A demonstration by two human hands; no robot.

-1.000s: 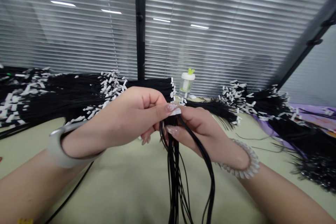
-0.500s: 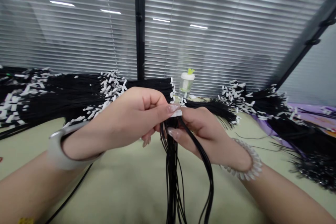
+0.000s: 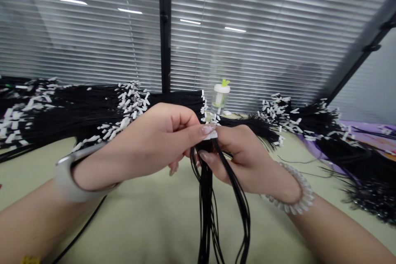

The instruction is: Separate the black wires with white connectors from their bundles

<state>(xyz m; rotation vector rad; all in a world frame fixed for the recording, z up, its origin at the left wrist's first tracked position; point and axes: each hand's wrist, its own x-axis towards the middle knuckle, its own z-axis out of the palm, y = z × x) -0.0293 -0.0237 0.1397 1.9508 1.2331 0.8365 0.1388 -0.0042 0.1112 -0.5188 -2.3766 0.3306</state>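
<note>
Partly, fingers hide the white connector [image 3: 212, 135]; the black wires [image 3: 205, 214] run out of frame.

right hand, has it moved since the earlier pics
Yes, the right hand has shifted slightly to the right, judged against the white-lidded cup in front of the blinds.

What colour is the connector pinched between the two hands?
The connector is white, seen best in the head view, the only one.

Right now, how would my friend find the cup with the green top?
Find the blinds, then the dark upright post. Right of it, beyond the left hand and right hand, a see-through cup stands. Unlike the black wires beside it, it has a white lid and green top.
</note>
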